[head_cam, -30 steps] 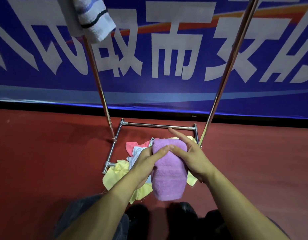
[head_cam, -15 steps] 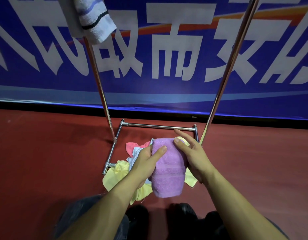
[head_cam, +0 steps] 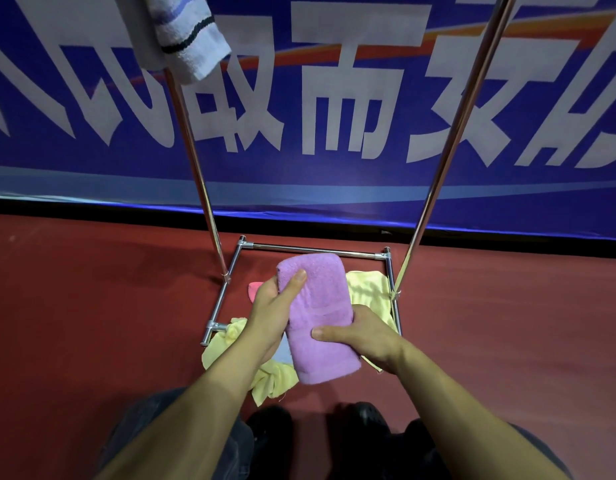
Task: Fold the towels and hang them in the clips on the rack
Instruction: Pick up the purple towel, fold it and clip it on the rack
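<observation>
Your left hand (head_cam: 270, 315) grips the folded purple towel (head_cam: 318, 317) at its upper left edge, thumb across the front. Your right hand (head_cam: 363, 336) clamps its lower right side, thumb flat on the face, fingers wrapped behind. Towel is held above the rack (head_cam: 315, 250) base, over a pile of yellow towels (head_cam: 367, 292) on the red floor (head_cam: 92, 306). A striped towel (head_cam: 185, 32) hangs top left.
</observation>
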Tool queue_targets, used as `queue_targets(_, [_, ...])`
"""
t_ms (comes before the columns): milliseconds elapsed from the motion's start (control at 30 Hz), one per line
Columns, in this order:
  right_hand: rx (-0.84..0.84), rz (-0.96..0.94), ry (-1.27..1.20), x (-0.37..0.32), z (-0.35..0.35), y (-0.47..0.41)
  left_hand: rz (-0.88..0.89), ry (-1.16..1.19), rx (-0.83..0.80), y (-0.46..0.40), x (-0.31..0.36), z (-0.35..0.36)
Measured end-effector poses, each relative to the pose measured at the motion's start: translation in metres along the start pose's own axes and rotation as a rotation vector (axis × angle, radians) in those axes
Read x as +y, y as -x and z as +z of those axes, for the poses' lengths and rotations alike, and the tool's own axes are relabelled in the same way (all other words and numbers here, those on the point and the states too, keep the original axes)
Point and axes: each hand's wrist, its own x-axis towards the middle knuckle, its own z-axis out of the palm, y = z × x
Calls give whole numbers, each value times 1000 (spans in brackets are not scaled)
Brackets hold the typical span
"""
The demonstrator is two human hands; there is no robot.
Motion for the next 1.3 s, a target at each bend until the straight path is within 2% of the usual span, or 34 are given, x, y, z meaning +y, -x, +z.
queue_targets(133, [-63,21,16,1,-1,0,-20,43,-2,-1,-1,0])
queue_targets(200, [-41,17,23,2,0,-1,-32,62,6,-2,-2,0])
queue_targets(267, [83,-29,57,3,-1,-5,-32,71,32,-5,-5,-2])
queue_targets(367, [416,-189,163,7,-2,-11,-1,12,106,-8,-9,-5])
queue_targets(400, [478,-251,188,6,-2,-11,5,-25,128,-9,-10,-6])
queue_targets(467, [452,-323,205,5,4,-10,9,-65,164,-9,-15,-7])
queue_targets(567, [337,-305,246,9,16,-10,-6,-88,173,-7,-15,-3])
queue_targets(700, [279,-244,262,15,28,-15,-108,-127,25,0,-16,4])
queue_targets(800, [350,-277,202,7,29,-14,-136,-233,-52,1,-19,8])
queue_targets(900, [431,-331,166,-2,30,-14,-74,-238,-78,6,-13,20])
queue_targets(1067, [547,-393,143,-22,39,-10,85,-388,-3,9,8,24])
queue_targets(1300, [607,-509,216,-103,51,3,311,-417,128,27,95,24])
